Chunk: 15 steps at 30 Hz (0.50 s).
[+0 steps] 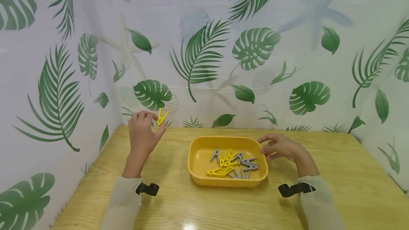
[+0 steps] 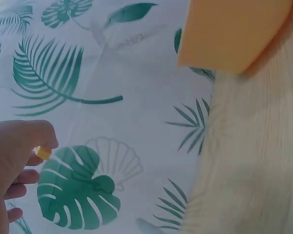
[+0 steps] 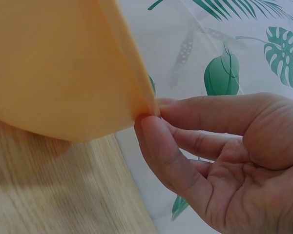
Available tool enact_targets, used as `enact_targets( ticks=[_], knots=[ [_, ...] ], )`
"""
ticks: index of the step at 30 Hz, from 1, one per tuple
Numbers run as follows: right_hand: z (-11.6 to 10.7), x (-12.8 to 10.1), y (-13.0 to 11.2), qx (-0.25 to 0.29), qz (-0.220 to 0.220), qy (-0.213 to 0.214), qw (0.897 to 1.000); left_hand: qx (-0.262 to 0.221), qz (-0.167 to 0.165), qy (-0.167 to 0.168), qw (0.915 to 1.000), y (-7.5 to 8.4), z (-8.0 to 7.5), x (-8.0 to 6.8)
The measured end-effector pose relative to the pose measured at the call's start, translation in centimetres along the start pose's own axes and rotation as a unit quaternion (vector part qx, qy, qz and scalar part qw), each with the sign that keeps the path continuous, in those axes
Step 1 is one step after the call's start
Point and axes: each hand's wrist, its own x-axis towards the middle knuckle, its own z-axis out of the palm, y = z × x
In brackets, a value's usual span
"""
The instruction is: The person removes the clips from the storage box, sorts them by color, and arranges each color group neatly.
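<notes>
Between thumb and fingers, my left hand pinches a yellow clothespin, raised above the table to the left of the yellow plastic basin. Only a small end of that clothespin shows past the thumb in the left wrist view. Inside the basin lie several loose clothespins, some yellow and some grey. My right hand grips the basin's right rim. Up close in the right wrist view, the thumb and fingers of this hand pinch the rim.
The basin stands on a light wooden table. Behind the table and at its sides hangs a white cloth printed with green leaves. A black strap with a small device is on each wrist, over light sleeves.
</notes>
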Motion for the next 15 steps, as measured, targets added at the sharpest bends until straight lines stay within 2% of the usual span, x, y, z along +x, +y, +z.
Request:
enact_targets(
  ticks=[3,7,11,15],
  knots=[
    [-0.1,-0.1,0.0,-0.001,0.0,-0.001,1.0,0.009,-0.02,0.006,0.9997,-1.4,0.7,-0.7],
    [-0.1,-0.1,0.2,-0.003,-0.002,-0.003,1.0,0.014,-0.048,-0.012,0.9987,-2.9,1.4,-1.5],
    [-0.2,-0.1,0.4,-0.002,-0.006,-0.009,1.0,0.013,-0.086,-0.055,0.9947,-4.2,1.9,-2.3],
    [-0.3,-0.1,0.5,-0.001,-0.009,-0.012,1.0,0.009,-0.133,-0.115,0.9844,-5.6,2.4,-3.1]
  ],
)
